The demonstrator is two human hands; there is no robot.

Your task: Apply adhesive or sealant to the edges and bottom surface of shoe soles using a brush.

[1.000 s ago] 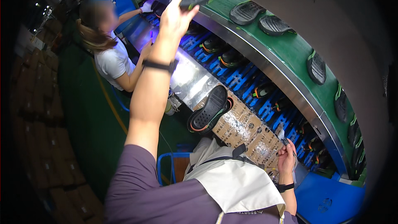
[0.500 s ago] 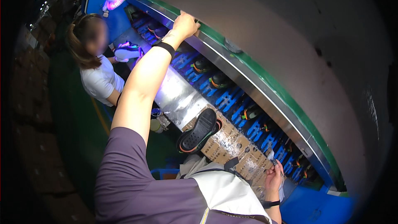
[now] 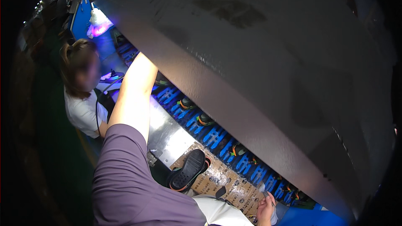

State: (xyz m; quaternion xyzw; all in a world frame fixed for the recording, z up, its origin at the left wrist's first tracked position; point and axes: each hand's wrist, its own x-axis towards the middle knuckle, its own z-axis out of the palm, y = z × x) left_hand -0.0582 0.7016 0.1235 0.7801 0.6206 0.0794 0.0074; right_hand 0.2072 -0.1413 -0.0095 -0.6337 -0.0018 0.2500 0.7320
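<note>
My left forearm (image 3: 138, 83) reaches up and forward, and the hand at its end is hidden behind the edge of a large grey panel (image 3: 234, 96). At the lower right, my right hand (image 3: 264, 209) is closed, its fingertips pinched on a small dark thing too small to name. Something white, perhaps cloth, shows beside that hand. Left of it, a black clog-like shoe (image 3: 190, 169) with orange trim lies on the cardboard-covered bench (image 3: 228, 184); neither hand touches it.
Along the bench runs a conveyor with blue slatted holders (image 3: 213, 136) carrying several dark shoes with orange and green parts (image 3: 204, 119). A co-worker in a white shirt (image 3: 81, 111) is at the left with a shoe, near a glowing lamp (image 3: 99, 23). A bare metal plate (image 3: 167, 132) lies between.
The view has shifted, and the grey panel fills more of it. My left hand, earlier gripping the green-and-metal edge, is now hidden. The right hand keeps its pinch.
</note>
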